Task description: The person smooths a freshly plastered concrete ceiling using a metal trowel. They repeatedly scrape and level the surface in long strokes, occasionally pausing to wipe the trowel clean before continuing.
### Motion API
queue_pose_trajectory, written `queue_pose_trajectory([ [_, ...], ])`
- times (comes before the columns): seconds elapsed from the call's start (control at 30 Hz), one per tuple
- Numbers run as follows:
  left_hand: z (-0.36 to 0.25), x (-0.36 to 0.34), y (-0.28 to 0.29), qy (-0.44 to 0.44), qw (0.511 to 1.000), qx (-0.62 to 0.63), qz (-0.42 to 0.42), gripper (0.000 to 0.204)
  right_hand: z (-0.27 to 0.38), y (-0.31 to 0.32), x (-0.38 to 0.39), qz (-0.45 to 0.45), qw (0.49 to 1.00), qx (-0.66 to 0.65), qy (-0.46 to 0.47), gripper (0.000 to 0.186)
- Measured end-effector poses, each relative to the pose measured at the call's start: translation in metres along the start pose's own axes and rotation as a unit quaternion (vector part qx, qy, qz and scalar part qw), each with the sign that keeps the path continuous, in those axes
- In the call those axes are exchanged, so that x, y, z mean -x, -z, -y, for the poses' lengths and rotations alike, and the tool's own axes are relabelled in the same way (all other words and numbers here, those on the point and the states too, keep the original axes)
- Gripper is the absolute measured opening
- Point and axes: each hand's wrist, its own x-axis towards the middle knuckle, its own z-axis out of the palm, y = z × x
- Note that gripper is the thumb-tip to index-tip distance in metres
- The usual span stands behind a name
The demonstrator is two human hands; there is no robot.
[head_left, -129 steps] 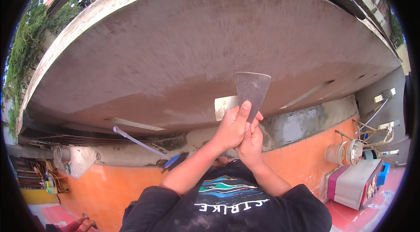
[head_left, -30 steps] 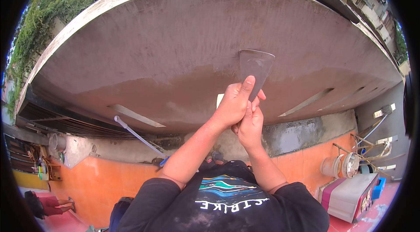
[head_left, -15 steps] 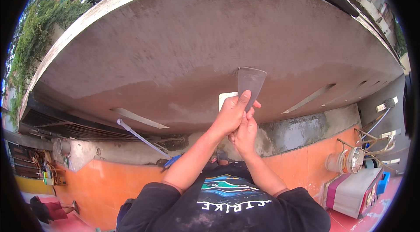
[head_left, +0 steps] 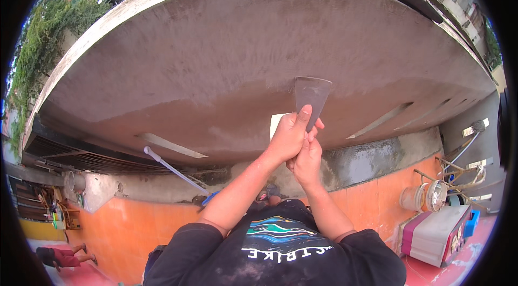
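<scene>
A wide dark putty knife (head_left: 313, 92) points upward against the grey-brown plastered wall (head_left: 216, 43), its straight far edge at or close to the surface; I cannot tell if it touches. My left hand (head_left: 290, 136) grips it, thumb lying along the base of the blade. My right hand (head_left: 307, 162) is wrapped just below, apparently round the handle, which my fingers hide. The wall's lower part is darker, with narrow slanting openings (head_left: 377, 120) on either side and a pale opening (head_left: 276, 122) behind my hands.
A long-handled tool with blue head (head_left: 178, 172) leans at lower left. Buckets (head_left: 438, 195), metal frames (head_left: 465, 178) and a white-and-maroon box (head_left: 431, 235) stand at right on orange and pink flooring (head_left: 135, 232). Another person (head_left: 67, 258) is at far lower left. Plants (head_left: 43, 48) show beyond the wall.
The blade has shifted up and down on the wall: higher a second ago, lower half a second ago, slightly raised again now. Both hands keep their grip. The other person's legs have moved.
</scene>
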Motion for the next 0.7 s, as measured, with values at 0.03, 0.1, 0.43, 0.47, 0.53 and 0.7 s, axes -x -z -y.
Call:
queue_pose_trajectory([
  [0.03,-0.009,-0.006,0.001,-0.038,0.999,0.023,0.011,0.068,0.008,0.001,-0.01,0.028,0.999,-0.002,0.016,0.03],
  [0.1,-0.019,-0.009,-0.001,-0.044,0.998,0.036,0.02,0.067,0.024,-0.001,-0.012,0.019,0.998,0.034,0.043,0.031],
  [0.43,0.0,-0.003,0.001,0.007,0.999,0.046,0.018,0.067,0.017,-0.003,-0.001,-0.005,1.0,0.011,-0.011,0.029],
  [0.47,-0.006,-0.009,0.002,-0.037,0.997,0.055,0.035,0.067,0.018,0.0,-0.003,0.002,1.0,0.014,0.004,0.031],
  [0.53,-0.013,-0.008,-0.001,-0.016,0.998,0.04,0.04,0.068,0.022,0.002,-0.003,0.02,0.999,0.021,0.022,0.034],
  [0.7,-0.011,0.009,-0.01,0.064,0.997,0.032,0.006,0.069,0.027,-0.004,0.01,-0.023,0.996,0.026,-0.081,0.031],
])
